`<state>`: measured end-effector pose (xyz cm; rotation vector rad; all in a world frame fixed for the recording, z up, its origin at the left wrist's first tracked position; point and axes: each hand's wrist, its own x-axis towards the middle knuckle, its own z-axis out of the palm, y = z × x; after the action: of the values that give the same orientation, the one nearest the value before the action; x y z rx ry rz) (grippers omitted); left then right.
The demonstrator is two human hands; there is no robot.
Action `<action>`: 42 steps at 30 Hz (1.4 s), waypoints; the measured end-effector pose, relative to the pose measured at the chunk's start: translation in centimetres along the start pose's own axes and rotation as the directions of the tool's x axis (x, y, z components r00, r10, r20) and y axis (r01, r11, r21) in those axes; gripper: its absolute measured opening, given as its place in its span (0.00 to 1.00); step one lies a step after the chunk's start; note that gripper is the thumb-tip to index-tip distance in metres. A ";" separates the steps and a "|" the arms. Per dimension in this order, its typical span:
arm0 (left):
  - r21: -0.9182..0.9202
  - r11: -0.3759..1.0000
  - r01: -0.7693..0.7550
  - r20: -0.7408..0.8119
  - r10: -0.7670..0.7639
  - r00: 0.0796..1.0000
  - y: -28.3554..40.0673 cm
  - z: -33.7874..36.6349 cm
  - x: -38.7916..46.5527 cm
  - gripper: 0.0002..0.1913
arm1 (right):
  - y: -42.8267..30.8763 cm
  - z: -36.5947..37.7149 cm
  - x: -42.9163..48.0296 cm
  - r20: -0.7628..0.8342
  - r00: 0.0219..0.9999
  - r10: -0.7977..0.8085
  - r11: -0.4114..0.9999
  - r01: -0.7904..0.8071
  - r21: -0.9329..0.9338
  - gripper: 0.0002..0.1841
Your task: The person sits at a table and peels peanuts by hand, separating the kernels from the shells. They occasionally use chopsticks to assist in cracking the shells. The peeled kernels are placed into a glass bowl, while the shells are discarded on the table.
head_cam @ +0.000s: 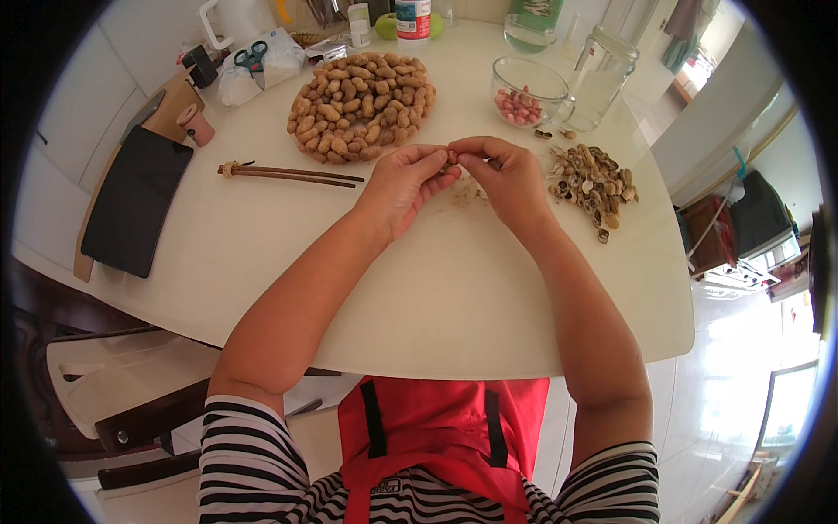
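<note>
Above the table, my left hand and my right hand meet fingertip to fingertip around a small peanut, mostly covered by the fingers. Reddish skin and a bit of shell show between them. Beyond my left hand lies a round heap of unshelled peanuts on a shallow tray, its rim mostly hidden. Right of my right hand is a pile of broken peanut shells. Behind it stands a glass cup with a handle, holding pink peanut kernels. Shell crumbs dot the table under my hands.
Wooden chopsticks, tied at one end, lie left of my hands. Farther left are a black tablet and a pink cylinder. Scissors rest on a white bag. A tall glass jar stands behind the shells. The table's edge curves before me.
</note>
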<state>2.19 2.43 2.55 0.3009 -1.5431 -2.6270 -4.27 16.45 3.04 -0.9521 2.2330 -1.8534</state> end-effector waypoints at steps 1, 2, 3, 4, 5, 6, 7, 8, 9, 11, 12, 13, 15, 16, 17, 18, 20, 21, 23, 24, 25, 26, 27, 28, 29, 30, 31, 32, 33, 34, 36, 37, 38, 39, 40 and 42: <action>-0.001 1.000 -0.011 -0.006 0.011 1.000 0.0 0.0 0.0 0.09 | -0.1 0.1 -0.1 0.007 1.000 -0.024 0.999 0.024 -0.037 0.10; -0.001 1.000 -0.026 -0.008 0.026 1.000 0.0 0.0 0.0 0.09 | -0.2 0.1 -0.2 0.016 0.998 -0.053 0.996 0.054 -0.068 0.10; -0.008 1.000 -0.028 -0.012 0.028 1.000 -0.1 0.0 0.0 0.08 | -0.3 0.2 -0.2 0.016 0.998 -0.058 0.996 0.059 -0.063 0.10; -0.015 0.999 -0.036 -0.011 0.035 0.999 -0.1 0.0 -0.1 0.08 | -0.3 0.2 -0.3 0.017 0.997 -0.069 0.996 0.070 -0.054 0.10; -0.021 0.999 -0.042 -0.010 0.042 0.999 -0.1 0.0 0.0 0.08 | -0.4 0.3 -0.3 0.017 0.997 -0.079 0.996 0.080 -0.044 0.10; -0.029 0.999 -0.031 -0.012 0.031 0.999 -0.1 -0.1 0.0 0.08 | -0.4 0.2 -0.3 0.022 0.995 -0.100 0.994 0.101 -0.052 0.10; -0.036 0.999 -0.020 -0.014 0.019 1.000 -0.1 -0.2 0.0 0.08 | -0.5 0.2 -0.3 0.027 0.992 -0.121 0.991 0.122 -0.060 0.10; -0.049 0.999 -0.012 -0.020 0.011 1.000 -0.1 -0.2 0.0 0.08 | -0.5 0.1 -0.2 0.034 0.989 -0.142 0.988 0.144 -0.060 0.10; -0.056 0.998 -0.004 -0.003 0.004 1.000 -0.1 -0.3 0.1 0.08 | -0.6 0.0 -0.2 0.028 0.988 -0.152 0.983 0.154 -0.098 0.10; -0.082 0.997 0.008 0.018 -0.006 1.000 -0.1 -0.3 0.1 0.08 | -0.8 -0.1 -0.2 0.018 0.986 -0.163 0.974 0.164 -0.156 0.09; -0.085 0.996 0.014 0.028 -0.012 1.000 -0.1 -0.3 0.2 0.08 | -0.9 -0.1 -0.2 0.018 0.988 -0.154 0.975 0.155 -0.156 0.09; -0.088 0.996 0.024 0.033 -0.021 0.999 -0.1 -0.4 0.2 0.08 | -1.1 -0.1 -0.2 0.017 0.991 -0.135 0.979 0.136 -0.153 0.09; -0.100 0.994 0.041 0.049 -0.036 0.998 -0.1 -0.4 0.2 0.08 | -1.4 -0.2 -0.3 0.018 0.996 -0.092 0.984 0.094 -0.153 0.08; -0.107 0.993 0.048 0.059 -0.041 0.997 0.0 -0.4 0.2 0.07 | -1.5 -0.2 -0.4 0.019 0.997 -0.070 0.985 0.072 -0.158 0.07; -0.119 0.991 0.053 0.069 -0.045 0.997 0.0 -0.5 0.2 0.07 | -1.6 -0.3 -0.4 0.026 0.998 -0.054 0.987 0.058 -0.148 0.06; -0.123 0.991 0.057 0.076 -0.048 0.996 0.0 -0.5 0.3 0.07 | -1.6 -0.3 -0.4 0.021 0.999 -0.041 0.984 0.044 -0.172 0.06; -0.137 0.989 0.063 0.090 -0.051 0.995 -0.1 -0.5 0.3 0.07 | -1.4 -0.4 -0.4 0.030 0.998 -0.048 0.983 0.052 -0.177 0.06; -0.158 0.985 0.069 0.092 -0.055 0.994 -0.1 -0.5 0.3 0.06 | -1.2 -0.4 -0.3 0.016 0.999 -0.037 0.985 0.039 -0.167 0.06; -0.201 0.976 0.077 0.099 -0.058 0.993 -0.2 -0.4 0.4 0.07 | -0.9 -0.4 0.0 0.004 0.999 -0.035 0.992 0.035 -0.121 0.07; -0.221 0.971 0.087 0.090 -0.069 0.994 -0.3 -0.4 0.4 0.07 | -0.8 -0.5 0.1 -0.010 0.999 -0.051 0.995 0.050 -0.081 0.07; -0.246 0.965 0.094 0.083 -0.075 0.994 -0.4 -0.3 0.5 0.07 | -0.8 -0.6 0.2 -0.025 0.998 -0.051 0.998 0.050 -0.047 0.07; -0.275 0.956 0.097 0.084 -0.077 0.993 -0.4 -0.2 0.5 0.07 | -0.8 -0.9 0.4 -0.049 0.998 -0.025 1.000 0.024 -0.018 0.07; -0.272 0.957 0.099 0.067 -0.084 0.994 -0.4 -0.1 0.5 0.08 | -1.0 -1.4 0.6 -0.085 0.995 -0.048 0.997 0.042 -0.065 0.07; -0.277 0.956 0.095 0.056 -0.083 0.995 -0.4 0.0 0.6 0.08 | -1.3 -2.1 0.9 -0.127 0.991 -0.050 0.992 0.035 -0.119 0.07; -0.282 0.955 0.095 0.031 -0.090 0.995 -0.3 0.0 0.7 0.08 | -1.7 -2.8 1.3 -0.156 0.986 -0.066 0.985 0.039 -0.169 0.07; -0.272 0.958 0.096 0.044 -0.087 0.995 -0.2 0.1 0.8 0.08 | -2.0 -3.5 2.4 -0.288 0.949 -0.124 0.982 0.076 -0.172 0.08; -0.264 0.959 0.103 0.036 -0.097 0.995 -0.2 0.2 0.7 0.08 | -2.4 -4.8 3.1 -0.277 0.947 -0.160 0.984 0.174 0.027 0.09; -0.255 0.961 0.110 0.023 -0.108 0.994 -0.2 0.2 0.7 0.08 | -2.8 -5.8 4.3 -0.342 0.927 -0.151 0.980 0.095 -0.177 0.10; -0.254 0.960 0.117 0.027 -0.114 0.993 -0.1 0.2 0.6 0.08 | -3.1 -6.8 5.4 -0.375 0.901 -0.218 0.928 0.072 -0.365 0.11; -0.253 0.960 0.120 0.027 -0.117 0.993 -0.1 0.2 0.6 0.07 | -3.2 -7.5 6.3 -0.378 0.914 -0.146 0.922 -0.012 -0.386 0.12; -0.251 0.960 0.127 0.035 -0.122 0.992 0.1 0.0 0.6 0.07 | -3.4 -8.1 7.3 -0.408 0.913 -0.008 0.892 -0.178 -0.416 0.14; -0.252 0.959 0.130 0.045 -0.123 0.991 0.2 -0.1 0.6 0.06 | -3.4 -8.2 7.2 -0.408 0.909 0.086 0.952 -0.195 -0.234 0.14; -0.257 0.957 0.132 0.053 -0.122 0.991 0.2 -0.2 0.7 0.06 | -3.4 -8.1 6.8 -0.391 0.897 0.205 0.970 -0.240 -0.042 0.15; -0.267 0.954 0.137 0.076 -0.121 0.990 0.3 -0.3 0.7 0.05 | -3.4 -7.8 6.0 -0.351 0.877 0.328 0.942 -0.278 0.186 0.16; -0.275 0.951 0.142 0.097 -0.120 0.988 0.3 -0.4 0.7 0.05 | -3.4 -7.3 5.2 -0.244 0.911 0.332 0.928 -0.270 0.255 0.15; -0.274 0.950 0.147 0.128 -0.116 0.985 0.3 -0.6 0.5 0.05 | -3.1 -5.3 3.1 -0.032 0.946 0.323 0.840 -0.271 0.470 0.13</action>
<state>1.78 1.67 2.48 0.2481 -1.1862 -2.9664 -7.82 19.24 8.24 -0.4013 1.7251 -2.1706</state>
